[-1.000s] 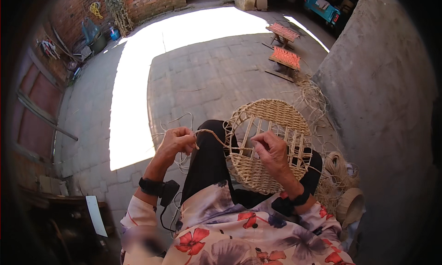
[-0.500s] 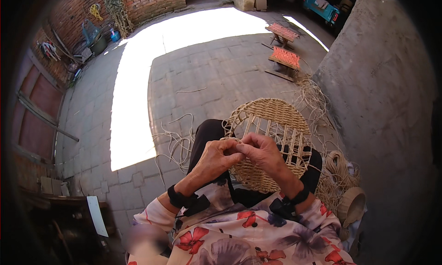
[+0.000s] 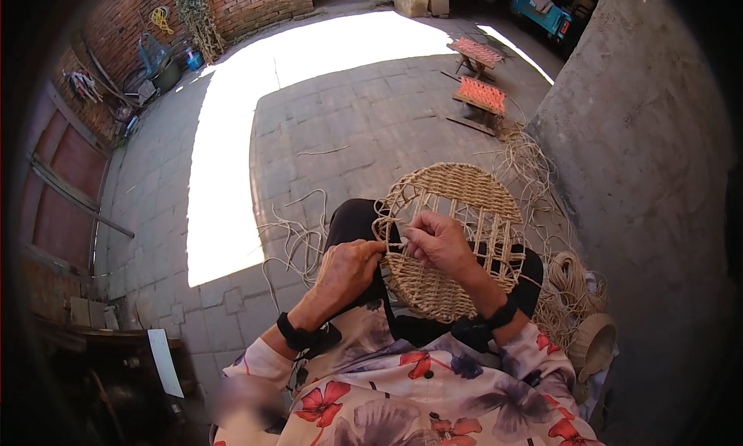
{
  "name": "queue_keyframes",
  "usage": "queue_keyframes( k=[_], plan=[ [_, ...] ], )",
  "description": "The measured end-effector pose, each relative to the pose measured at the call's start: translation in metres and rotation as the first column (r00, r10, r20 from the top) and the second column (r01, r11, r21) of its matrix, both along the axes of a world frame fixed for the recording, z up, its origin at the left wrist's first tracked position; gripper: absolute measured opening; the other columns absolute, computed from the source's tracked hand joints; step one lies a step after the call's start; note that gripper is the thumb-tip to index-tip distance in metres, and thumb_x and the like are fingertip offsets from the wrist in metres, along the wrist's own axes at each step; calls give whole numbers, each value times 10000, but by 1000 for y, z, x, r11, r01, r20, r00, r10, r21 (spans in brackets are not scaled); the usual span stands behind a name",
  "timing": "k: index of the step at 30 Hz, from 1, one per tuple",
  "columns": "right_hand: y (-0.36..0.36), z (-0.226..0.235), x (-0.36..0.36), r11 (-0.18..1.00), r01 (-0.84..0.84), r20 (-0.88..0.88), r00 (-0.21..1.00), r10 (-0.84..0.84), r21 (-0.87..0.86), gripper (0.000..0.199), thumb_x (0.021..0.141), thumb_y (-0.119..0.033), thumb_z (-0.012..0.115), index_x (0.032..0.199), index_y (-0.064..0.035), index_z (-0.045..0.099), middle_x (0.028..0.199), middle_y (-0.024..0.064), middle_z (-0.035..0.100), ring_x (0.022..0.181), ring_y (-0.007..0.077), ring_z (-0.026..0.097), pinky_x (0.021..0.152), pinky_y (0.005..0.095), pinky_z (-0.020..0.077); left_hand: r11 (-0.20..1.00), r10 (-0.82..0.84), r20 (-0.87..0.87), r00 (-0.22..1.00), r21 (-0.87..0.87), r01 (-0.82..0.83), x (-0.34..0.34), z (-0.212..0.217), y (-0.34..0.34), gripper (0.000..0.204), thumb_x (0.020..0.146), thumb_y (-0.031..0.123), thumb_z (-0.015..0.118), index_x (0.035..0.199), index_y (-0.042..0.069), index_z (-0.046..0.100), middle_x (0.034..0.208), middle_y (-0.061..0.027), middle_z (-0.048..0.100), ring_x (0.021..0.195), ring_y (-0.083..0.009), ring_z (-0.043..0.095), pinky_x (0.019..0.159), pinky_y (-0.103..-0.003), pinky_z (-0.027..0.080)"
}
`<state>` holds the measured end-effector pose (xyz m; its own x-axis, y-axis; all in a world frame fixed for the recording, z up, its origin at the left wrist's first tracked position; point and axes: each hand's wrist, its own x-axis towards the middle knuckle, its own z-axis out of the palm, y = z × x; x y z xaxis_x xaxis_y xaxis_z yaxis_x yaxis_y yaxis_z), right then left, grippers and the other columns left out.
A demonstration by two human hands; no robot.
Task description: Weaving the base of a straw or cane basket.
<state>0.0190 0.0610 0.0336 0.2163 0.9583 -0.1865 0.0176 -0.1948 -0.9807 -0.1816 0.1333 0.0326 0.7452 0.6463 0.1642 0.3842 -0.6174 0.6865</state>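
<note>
A round woven piece of tan cord (image 3: pixel 468 186) rests on my lap, densely woven at its far and near ends, with open strands across the middle. My left hand (image 3: pixel 348 272) is closed at its left rim, thumb and forefinger pinching the cord (image 3: pixel 393 245). Over the open middle, my right hand (image 3: pixel 437 245) pinches a strand of the same cord, its fingertips a little right of the left hand's. The strand between the two hands is thin and partly hidden by the fingers.
Loose cord (image 3: pixel 298 233) lies on the paving to my left. To my right are a heap of cord (image 3: pixel 569 291) and a tan rounded container (image 3: pixel 594 341) beside a grey wall (image 3: pixel 642 159). Two low stools with orange woven seats (image 3: pixel 481 94) stand ahead.
My hands were together at the left rim and have moved apart. The right hand has shifted right over the open weave; the left has moved slightly left and down.
</note>
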Motion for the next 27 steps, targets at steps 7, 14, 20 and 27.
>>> queue_keyframes(
  k=[7, 14, 20, 27],
  plan=[
    [3, -12, -18, 939, -115, 567, 818, -97, 325, 62, 821, -27, 677, 864, -16, 634, 759, 156, 640, 694, 330, 642, 612, 389, 491, 999, 8, 97, 995, -47, -3, -2, -19, -3, 250, 888, 65, 621, 1115, -13, 691, 921, -210, 714, 845, -340, 718, 758, -393, 555],
    [-4, -14, -39, 951, -50, 540, 831, -130, 306, 109, 823, -9, 665, 901, -28, 590, 766, 174, 631, 718, 346, 652, 623, 404, 499, 883, -42, -30, 999, -469, 23, 2, -12, 2, 288, 941, 97, 565, 1197, 25, 675, 737, -85, 685, 613, -147, 654, 608, -299, 540],
    [-16, -1, -26, 963, -48, 416, 907, -69, 266, 148, 822, -43, 697, 931, -39, 596, 879, 139, 648, 738, 327, 668, 645, 402, 519, 787, -59, -108, 992, -617, -20, 2, -4, 10, 269, 954, 139, 562, 1154, 3, 680, 765, -33, 687, 602, -91, 630, 557, -240, 537],
    [-31, -4, 6, 951, -173, 871, 469, -149, 256, 121, 825, -68, 680, 927, -52, 618, 888, 128, 577, 795, 340, 645, 687, 443, 520, 757, -36, -15, 999, -654, 17, -4, 0, 16, 243, 974, 155, 548, 1087, -18, 674, 871, -53, 698, 676, -92, 650, 575, -241, 544]
  ],
)
